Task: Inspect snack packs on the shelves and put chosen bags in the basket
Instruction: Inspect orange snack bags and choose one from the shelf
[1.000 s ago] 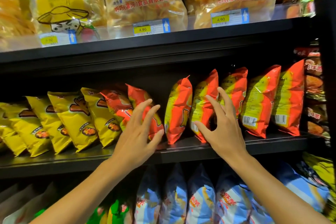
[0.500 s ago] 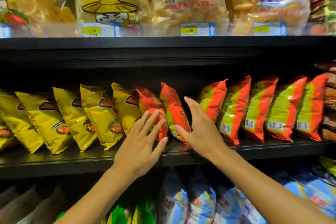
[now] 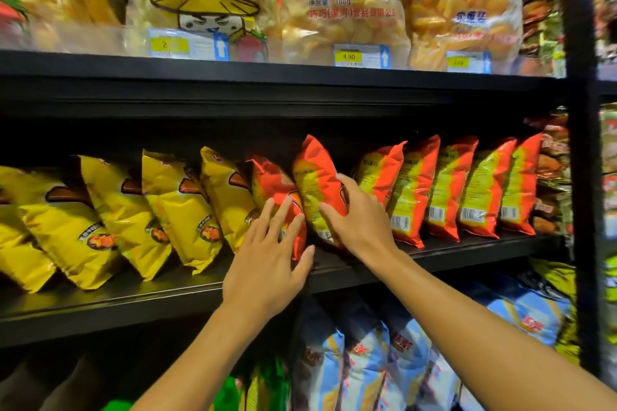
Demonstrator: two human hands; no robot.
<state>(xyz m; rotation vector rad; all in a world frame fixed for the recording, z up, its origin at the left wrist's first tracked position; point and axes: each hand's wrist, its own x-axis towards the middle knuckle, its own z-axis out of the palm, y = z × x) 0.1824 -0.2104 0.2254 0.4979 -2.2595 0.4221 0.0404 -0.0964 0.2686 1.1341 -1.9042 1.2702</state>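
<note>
On the middle shelf (image 3: 450, 252) stands a row of orange-red snack bags. My right hand (image 3: 359, 217) grips one of them, an orange-red bag (image 3: 315, 173) that leans left, thumb on its front and fingers behind its right side. My left hand (image 3: 270, 260) presses with straight fingers on the neighbouring orange-red bag (image 3: 272, 182) to the left. Several more orange-red bags (image 3: 447, 187) stand upright to the right. No basket is in view.
Yellow snack bags (image 3: 133, 210) lean along the left of the same shelf. Large clear bags of yellow crisps (image 3: 340, 0) with price tags fill the shelf above. Blue bags (image 3: 367, 360) stand on the shelf below. A black upright post (image 3: 582, 177) bounds the right side.
My right hand has closed around the leaning orange-red bag and lifted it slightly from the row. My left hand slid up onto the bag beside it. The view has shifted left.
</note>
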